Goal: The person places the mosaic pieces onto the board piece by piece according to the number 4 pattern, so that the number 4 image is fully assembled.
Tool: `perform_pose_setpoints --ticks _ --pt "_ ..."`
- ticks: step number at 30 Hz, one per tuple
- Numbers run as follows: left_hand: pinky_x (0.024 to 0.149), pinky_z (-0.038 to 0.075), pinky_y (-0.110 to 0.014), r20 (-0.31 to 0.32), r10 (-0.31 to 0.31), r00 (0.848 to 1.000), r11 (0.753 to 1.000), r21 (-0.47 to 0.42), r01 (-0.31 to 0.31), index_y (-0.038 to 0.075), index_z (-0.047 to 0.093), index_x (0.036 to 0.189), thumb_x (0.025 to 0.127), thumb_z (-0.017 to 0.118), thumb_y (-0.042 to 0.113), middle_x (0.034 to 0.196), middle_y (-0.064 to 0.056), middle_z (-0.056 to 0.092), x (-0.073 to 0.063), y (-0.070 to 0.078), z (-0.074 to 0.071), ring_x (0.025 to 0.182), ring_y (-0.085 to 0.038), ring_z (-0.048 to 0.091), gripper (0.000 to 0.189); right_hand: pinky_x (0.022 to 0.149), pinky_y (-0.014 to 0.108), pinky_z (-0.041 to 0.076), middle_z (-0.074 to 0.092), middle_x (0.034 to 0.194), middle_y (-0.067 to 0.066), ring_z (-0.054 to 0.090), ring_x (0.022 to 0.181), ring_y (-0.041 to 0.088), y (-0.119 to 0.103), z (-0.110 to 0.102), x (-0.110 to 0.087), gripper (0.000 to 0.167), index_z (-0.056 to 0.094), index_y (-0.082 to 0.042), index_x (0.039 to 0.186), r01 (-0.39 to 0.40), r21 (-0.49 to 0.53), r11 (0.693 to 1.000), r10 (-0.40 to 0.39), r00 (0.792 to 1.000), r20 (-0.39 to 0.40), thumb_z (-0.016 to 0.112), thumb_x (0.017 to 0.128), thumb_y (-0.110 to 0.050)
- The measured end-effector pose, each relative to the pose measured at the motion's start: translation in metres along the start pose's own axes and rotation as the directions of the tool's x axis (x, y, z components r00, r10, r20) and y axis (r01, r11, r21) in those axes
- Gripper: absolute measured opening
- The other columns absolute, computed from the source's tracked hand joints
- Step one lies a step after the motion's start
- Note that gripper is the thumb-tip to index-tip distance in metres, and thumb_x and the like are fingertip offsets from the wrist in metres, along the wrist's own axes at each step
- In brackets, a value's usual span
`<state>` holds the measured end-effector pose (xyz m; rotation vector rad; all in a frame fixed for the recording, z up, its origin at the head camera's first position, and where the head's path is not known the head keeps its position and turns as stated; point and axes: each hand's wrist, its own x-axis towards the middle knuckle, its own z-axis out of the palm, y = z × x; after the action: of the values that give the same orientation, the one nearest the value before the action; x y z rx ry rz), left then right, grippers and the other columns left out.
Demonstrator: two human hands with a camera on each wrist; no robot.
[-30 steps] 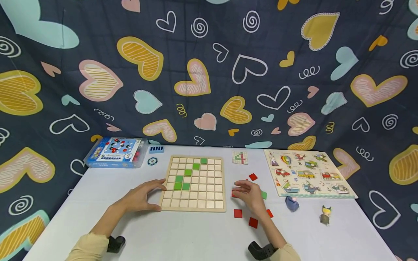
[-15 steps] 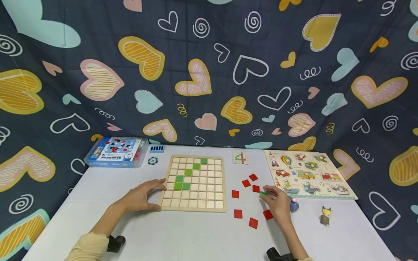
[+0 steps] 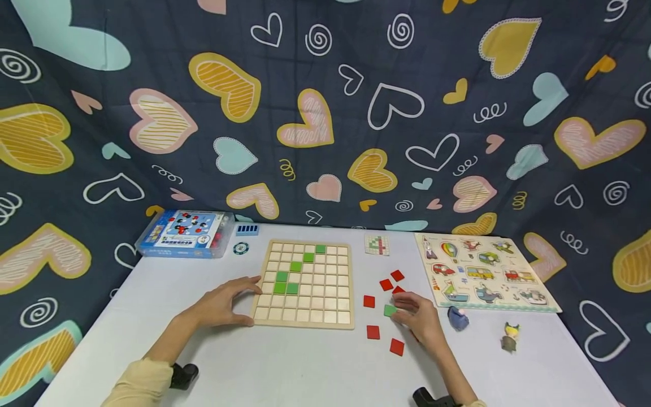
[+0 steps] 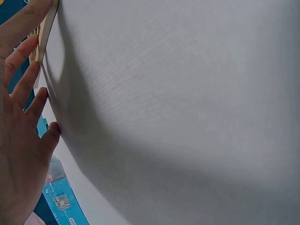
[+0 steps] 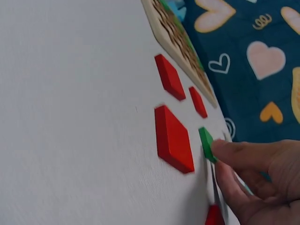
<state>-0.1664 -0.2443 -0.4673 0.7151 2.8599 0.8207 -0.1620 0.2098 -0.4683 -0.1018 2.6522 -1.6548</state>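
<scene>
A square wooden grid board lies on the white table, with several green tiles set among its pale squares in a stepped line. Along the board's left edge my left hand rests with thumb and fingertips at the rim; in the left wrist view its fingers are spread. Right of the board, my right hand pinches a green square tile between thumb and fingers. The right wrist view shows this green tile tilted, held low over the table. Several red square tiles lie around that hand.
Behind the red tiles lies a small pattern card. A wooden picture puzzle and two small figurines are on the right. At the back left stand a plastic box, a blue striped piece and a round chip.
My right hand went right from a red tile to the green tile, took hold of it and has brought it slightly left. My left hand stays at the board's edge.
</scene>
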Motion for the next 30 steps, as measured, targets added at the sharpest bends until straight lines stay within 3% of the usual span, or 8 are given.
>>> perform_pose_setpoints --ticks 10,24,30 --pt "0.104 0.033 -0.061 0.001 -0.003 1.000 1.000 0.002 0.003 0.024 0.061 0.118 0.068 0.082 0.049 0.147 -0.008 0.044 0.002 0.001 -0.001 0.135 -0.037 0.037 0.060 0.072 0.017 0.053 0.070 0.093 0.009 0.065 0.081 0.017 0.004 -0.004 0.002 0.027 0.069 0.001 0.100 -0.012 -0.089 0.996 0.014 1.000 0.024 0.075 0.075 0.009" --pt "0.105 0.034 -0.060 -0.011 0.011 1.000 1.000 -0.009 -0.011 0.022 0.061 0.117 0.067 0.083 0.048 0.145 -0.008 0.046 0.000 0.000 0.001 0.134 -0.038 0.038 0.061 0.074 0.014 0.052 0.071 0.093 0.012 0.068 0.082 0.019 -0.010 0.015 0.009 0.025 0.070 0.002 0.101 -0.034 -0.002 0.999 0.033 0.999 -0.018 0.074 0.077 0.007" --pt "0.105 0.033 -0.060 -0.006 0.011 1.000 1.000 -0.014 -0.011 0.022 0.061 0.118 0.067 0.082 0.049 0.145 -0.009 0.046 0.000 0.001 0.001 0.134 -0.038 0.038 0.062 0.074 0.020 0.056 0.072 0.092 0.013 0.069 0.083 0.022 -0.020 0.032 0.014 0.024 0.070 0.003 0.099 -0.031 0.045 0.999 0.031 0.999 -0.021 0.074 0.076 0.009"
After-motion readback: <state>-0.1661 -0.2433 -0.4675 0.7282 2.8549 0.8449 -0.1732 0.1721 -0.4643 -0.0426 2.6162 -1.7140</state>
